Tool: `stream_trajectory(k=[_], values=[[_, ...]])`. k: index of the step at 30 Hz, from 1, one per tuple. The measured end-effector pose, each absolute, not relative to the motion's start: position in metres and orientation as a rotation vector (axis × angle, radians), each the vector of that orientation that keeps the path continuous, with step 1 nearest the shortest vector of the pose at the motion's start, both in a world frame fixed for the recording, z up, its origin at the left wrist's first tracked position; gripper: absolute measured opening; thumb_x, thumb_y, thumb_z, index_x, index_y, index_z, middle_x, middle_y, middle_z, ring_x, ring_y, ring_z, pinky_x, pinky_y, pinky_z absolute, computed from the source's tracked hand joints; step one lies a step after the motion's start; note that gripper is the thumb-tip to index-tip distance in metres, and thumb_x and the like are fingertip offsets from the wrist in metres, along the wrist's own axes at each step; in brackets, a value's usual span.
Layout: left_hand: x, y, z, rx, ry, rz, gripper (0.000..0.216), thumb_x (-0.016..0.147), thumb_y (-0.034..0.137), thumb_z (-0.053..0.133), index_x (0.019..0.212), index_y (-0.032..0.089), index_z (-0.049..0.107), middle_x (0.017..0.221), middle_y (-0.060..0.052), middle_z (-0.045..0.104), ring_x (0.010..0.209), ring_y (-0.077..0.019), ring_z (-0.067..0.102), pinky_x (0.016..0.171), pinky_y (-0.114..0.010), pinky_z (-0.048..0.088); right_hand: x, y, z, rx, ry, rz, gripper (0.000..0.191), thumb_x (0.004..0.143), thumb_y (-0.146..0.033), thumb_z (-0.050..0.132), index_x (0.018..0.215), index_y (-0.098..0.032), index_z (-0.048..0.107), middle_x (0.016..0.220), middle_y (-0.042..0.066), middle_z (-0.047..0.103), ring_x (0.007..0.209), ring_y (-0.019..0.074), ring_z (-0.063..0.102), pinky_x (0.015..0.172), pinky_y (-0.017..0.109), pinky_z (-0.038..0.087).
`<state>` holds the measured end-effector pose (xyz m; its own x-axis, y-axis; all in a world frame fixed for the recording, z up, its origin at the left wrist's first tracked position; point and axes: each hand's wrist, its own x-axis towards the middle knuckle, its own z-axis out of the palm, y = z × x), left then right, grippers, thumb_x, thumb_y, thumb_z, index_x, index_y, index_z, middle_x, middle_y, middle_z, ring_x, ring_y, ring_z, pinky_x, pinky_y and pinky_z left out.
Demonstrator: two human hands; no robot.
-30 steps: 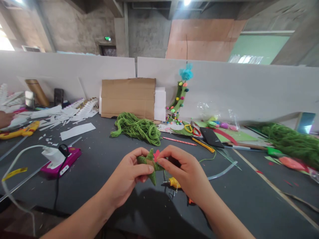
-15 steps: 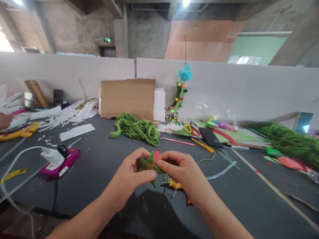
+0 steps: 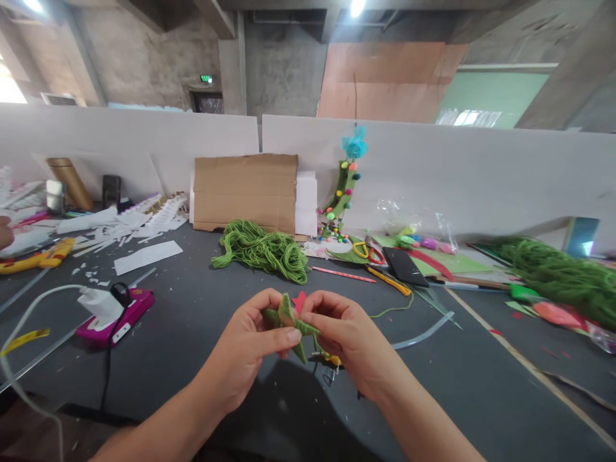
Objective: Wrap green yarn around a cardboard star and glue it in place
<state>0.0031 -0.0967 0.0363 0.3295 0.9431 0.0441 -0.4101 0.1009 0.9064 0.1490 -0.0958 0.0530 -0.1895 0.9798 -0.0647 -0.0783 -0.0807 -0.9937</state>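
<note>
Both hands grip a green star (image 3: 289, 319) just above the desk (image 3: 202, 308)

Fingers of the left hand (image 3: 245, 350) and right hand (image 3: 351, 337) are closed on the star; the red piece (image 3: 300, 300), prominent a second ago, now sits lower behind it, seemingly pressed into place.

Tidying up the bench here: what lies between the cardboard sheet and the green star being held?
In the head view, a heap of green yarn lies between the cardboard sheet and the green star; nearer the star, the table is bare.

Green yarn-wrapped star (image 3: 289, 319), held aloft.
</note>
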Motion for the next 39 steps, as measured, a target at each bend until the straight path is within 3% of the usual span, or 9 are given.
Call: stream_trajectory(k=[5,12,17,24,28,33,39], values=[[0.005,-0.094,0.037,0.865,0.713,1.221,0.017,0.070,0.013,0.067,0.079,0.017,0.052,0.067,0.004,0.053,0.054,-0.0046,0.043,0.051,-0.014,0.037,0.147,-0.093,0.044,-1.108,-1.609,0.879,0.008,0.072,-0.021,0.061,0.069,-0.019,0.067,0.064,-0.002,0.053,0.058,0.0112,0.047,0.051,0.022,0.035],[0.001,-0.091,0.036,1.106,0.928,1.280,0.016,0.074,0.018,0.061,0.083,0.020,0.048,0.067,0.005,0.054,0.062,-0.0090,0.047,0.058,-0.019,0.040,0.144,-0.100,0.036,-1.062,-2.091,0.087,0.023,0.086,-0.015,0.043,0.079,-0.017,0.065,0.075,0.005,0.059,0.065,0.0145,0.055,0.059,0.024,0.042],[-0.003,-0.090,0.033,1.416,1.091,1.205,0.010,0.077,0.019,0.054,0.086,0.021,0.049,0.073,0.003,0.054,0.069,-0.0139,0.051,0.064,-0.024,0.040,0.143,-0.103,0.040,-1.049,-2.257,-0.122,0.024,0.089,-0.016,0.039,0.081,-0.016,0.061,0.076,0.006,0.059,0.067,0.0158,0.056,0.059,0.025,0.043],[-0.003,-0.094,0.041,1.455,0.946,1.015,0.009,0.072,0.013,0.056,0.077,0.019,0.051,0.065,0.006,0.047,0.061,-0.0103,0.042,0.057,-0.020,0.034,0.157,-0.100,0.053,-1.018,-2.172,0.096,0.016,0.086,-0.017,0.046,0.083,-0.016,0.062,0.077,0.004,0.056,0.065,0.0132,0.053,0.058,0.023,0.040],[-0.006,-0.095,0.043,1.339,0.866,0.942,0.019,0.069,0.011,0.060,0.083,0.020,0.052,0.065,0.007,0.051,0.060,-0.0085,0.044,0.056,-0.018,0.035,0.162,-0.099,0.061,-1.145,-1.951,0.564,0.010,0.080,-0.019,0.056,0.074,-0.018,0.064,0.069,0.000,0.058,0.062,0.0115,0.053,0.055,0.022,0.039],[-0.007,-0.096,0.040,1.232,0.815,0.958,0.039,0.066,0.010,0.066,0.096,0.023,0.045,0.070,0.007,0.059,0.061,-0.0082,0.050,0.057,-0.017,0.038,0.164,-0.095,0.060,-1.236,-1.501,1.358,0.016,0.070,-0.032,0.066,0.068,-0.017,0.062,0.049,-0.005,0.050,0.039,0.0064,0.045,0.036,0.017,0.028],[-0.005,-0.096,0.038,1.178,0.788,0.989,0.027,0.066,0.012,0.067,0.084,0.020,0.048,0.071,0.005,0.061,0.068,-0.0092,0.053,0.063,-0.019,0.039,0.160,-0.090,0.053,-1.074,-1.153,1.664,0.022,0.062,-0.031,0.074,0.063,-0.016,0.059,0.050,-0.004,0.054,0.036,0.0057,0.049,0.034,0.015,0.035]])
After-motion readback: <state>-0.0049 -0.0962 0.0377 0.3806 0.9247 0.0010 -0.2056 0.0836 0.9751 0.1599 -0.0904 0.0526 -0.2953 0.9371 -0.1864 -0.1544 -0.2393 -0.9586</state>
